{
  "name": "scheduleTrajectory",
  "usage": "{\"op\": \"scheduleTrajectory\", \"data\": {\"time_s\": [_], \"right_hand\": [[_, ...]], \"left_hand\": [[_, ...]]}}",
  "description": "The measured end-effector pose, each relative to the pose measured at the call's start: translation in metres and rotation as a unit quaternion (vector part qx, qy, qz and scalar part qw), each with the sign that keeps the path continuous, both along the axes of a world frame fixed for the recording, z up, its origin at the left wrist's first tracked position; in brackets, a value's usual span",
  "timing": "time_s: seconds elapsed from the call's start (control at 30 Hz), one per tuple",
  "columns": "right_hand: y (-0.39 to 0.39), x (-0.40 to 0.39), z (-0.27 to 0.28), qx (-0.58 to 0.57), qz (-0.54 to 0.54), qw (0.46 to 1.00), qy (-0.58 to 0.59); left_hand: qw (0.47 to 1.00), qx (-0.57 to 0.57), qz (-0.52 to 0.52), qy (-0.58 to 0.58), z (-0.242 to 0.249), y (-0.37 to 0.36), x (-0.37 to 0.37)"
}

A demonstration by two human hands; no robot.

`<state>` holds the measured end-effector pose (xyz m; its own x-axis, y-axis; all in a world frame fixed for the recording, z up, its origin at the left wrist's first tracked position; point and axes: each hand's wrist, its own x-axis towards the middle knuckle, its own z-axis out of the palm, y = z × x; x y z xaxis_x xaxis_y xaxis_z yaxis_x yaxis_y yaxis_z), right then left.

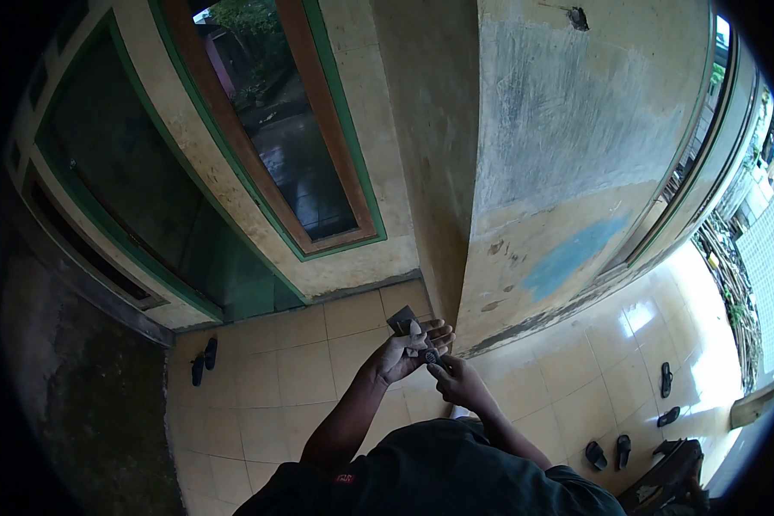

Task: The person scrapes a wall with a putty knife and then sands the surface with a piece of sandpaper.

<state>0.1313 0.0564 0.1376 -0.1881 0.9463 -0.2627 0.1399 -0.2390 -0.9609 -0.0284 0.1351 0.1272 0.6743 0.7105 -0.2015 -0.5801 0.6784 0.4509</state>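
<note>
- A pair of dark sandals [204, 359] lies on the tiled floor [275, 404] near its left edge, below the green-framed door [146, 215], well apart from the person.
- The left hand [408, 351] is raised palm-up in front of the chest, fingers loosely spread, cradling a small dark flat piece [402, 320] whose upper corner sticks out past the fingertips towards the wall.
- A small dark round object [430, 354] sits where the two hands meet; what it is cannot be told.
- The right hand [457, 381] comes in just below and to the right, its fingertips pinched on that round object and touching the left palm.
- The flat piece lies up and to the left of the right hand, so the left hand is nearer to it.
- More sandals [609, 453] are scattered by the floor's right edge, beyond the stained wall corner [464, 284].
</note>
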Motion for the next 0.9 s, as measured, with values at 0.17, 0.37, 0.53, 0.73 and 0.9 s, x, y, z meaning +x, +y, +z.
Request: {"op": "scheduleTrajectory", "data": {"time_s": [0.17,0.37,0.53,0.73,0.9], "right_hand": [[0.015,0.021,0.016,0.092,-0.03,0.989,-0.109],[0.028,0.048,0.023,0.163,-0.091,0.978,-0.098],[0.03,0.068,0.025,0.095,-0.022,0.993,-0.059],[0.034,0.099,0.031,0.021,-0.057,0.974,0.218],[0.045,0.09,0.012,0.05,0.002,0.942,0.333]], "left_hand": [[0.999,0.013,0.028,0.019,0.007,0.014,0.028],[0.995,0.083,0.005,0.047,0.027,0.033,0.053],[0.991,0.107,-0.074,0.04,0.018,0.034,0.024],[0.901,0.268,0.031,0.34,0.054,0.042,0.028],[0.788,0.421,0.161,0.42,0.067,0.045,0.065]]}}
